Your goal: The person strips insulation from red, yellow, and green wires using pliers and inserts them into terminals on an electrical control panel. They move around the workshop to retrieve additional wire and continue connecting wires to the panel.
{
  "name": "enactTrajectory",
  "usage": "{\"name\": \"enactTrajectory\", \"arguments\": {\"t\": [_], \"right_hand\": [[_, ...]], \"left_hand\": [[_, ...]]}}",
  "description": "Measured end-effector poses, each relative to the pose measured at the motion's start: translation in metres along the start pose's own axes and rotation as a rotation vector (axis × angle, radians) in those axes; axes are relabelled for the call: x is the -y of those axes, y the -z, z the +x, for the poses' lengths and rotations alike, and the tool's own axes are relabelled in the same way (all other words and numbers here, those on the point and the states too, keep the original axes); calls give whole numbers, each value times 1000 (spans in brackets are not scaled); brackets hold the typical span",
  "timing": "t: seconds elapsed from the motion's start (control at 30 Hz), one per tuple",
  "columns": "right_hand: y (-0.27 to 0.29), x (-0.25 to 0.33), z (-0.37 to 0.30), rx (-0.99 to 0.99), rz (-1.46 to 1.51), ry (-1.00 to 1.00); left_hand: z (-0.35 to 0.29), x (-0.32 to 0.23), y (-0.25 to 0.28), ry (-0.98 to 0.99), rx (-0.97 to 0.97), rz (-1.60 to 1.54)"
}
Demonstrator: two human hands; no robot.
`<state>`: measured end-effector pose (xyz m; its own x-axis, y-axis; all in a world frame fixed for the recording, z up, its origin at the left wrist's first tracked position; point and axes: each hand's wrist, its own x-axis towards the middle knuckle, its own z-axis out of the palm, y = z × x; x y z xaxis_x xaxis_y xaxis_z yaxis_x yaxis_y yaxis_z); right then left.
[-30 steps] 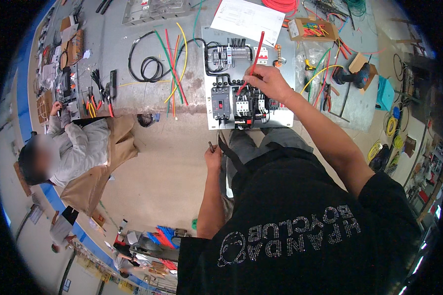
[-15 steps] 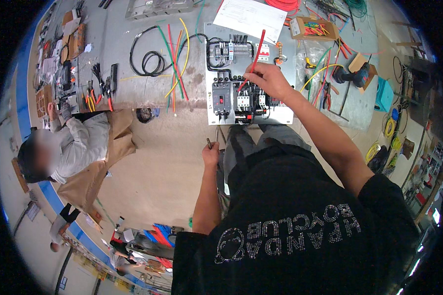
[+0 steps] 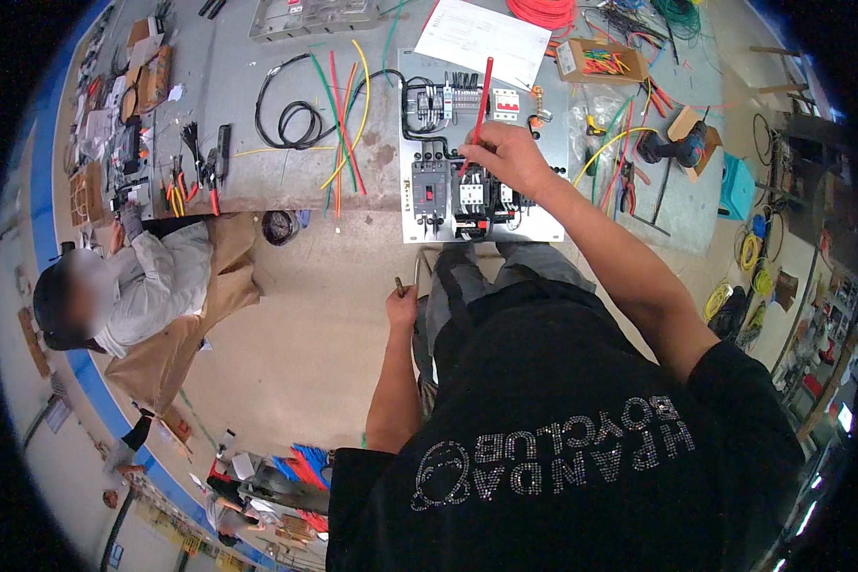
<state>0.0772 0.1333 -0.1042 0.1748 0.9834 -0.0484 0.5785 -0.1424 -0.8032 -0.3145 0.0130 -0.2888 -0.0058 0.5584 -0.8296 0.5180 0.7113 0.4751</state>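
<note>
My right hand (image 3: 513, 157) pinches a red wire (image 3: 484, 100) over the electrical mounting plate (image 3: 547, 225). The wire's upper part stands up from my fingers, while its lower end reaches down near the contactors (image 3: 472, 196). A dark grey circuit breaker (image 3: 429, 194) is fixed on the plate left of them, and a white breaker with red switches (image 3: 507, 103) sits beyond my fingers. Lower, off the table's front edge, my left hand (image 3: 402, 307) is closed around a short brownish rod (image 3: 399, 285); most of it is hidden in the fist.
Cut coloured wires (image 3: 345, 124) and a black cable coil (image 3: 300, 124) lie left of the plate. Paper (image 3: 481, 43) overlaps its far edge. To the right are a box of wire pieces (image 3: 601, 62), a cordless drill (image 3: 672, 148) and pliers (image 3: 627, 191). A co-worker (image 3: 153, 276) sits at left.
My right hand has shifted slightly left with the red wire, which now stands more upright. My left hand has moved slightly left and down, still holding the rod.
</note>
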Motion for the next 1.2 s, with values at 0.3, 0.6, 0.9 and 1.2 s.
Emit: {"name": "enactTrajectory", "arguments": {"t": [0.3,0.6,0.9,1.2], "right_hand": [[7,31,-35,47,172,-17],[-6,28,-49,256,5,325],[-17,18,-60,361,-201,385],[-6,24,-61,276,-145,377]], "left_hand": [[-11,15,5,-20,-58,-60],[-35,69,-36,2,-201,-289],[-87,89,-91,-26,-269,-277],[-93,123,-89,80,-210,-397]]}}
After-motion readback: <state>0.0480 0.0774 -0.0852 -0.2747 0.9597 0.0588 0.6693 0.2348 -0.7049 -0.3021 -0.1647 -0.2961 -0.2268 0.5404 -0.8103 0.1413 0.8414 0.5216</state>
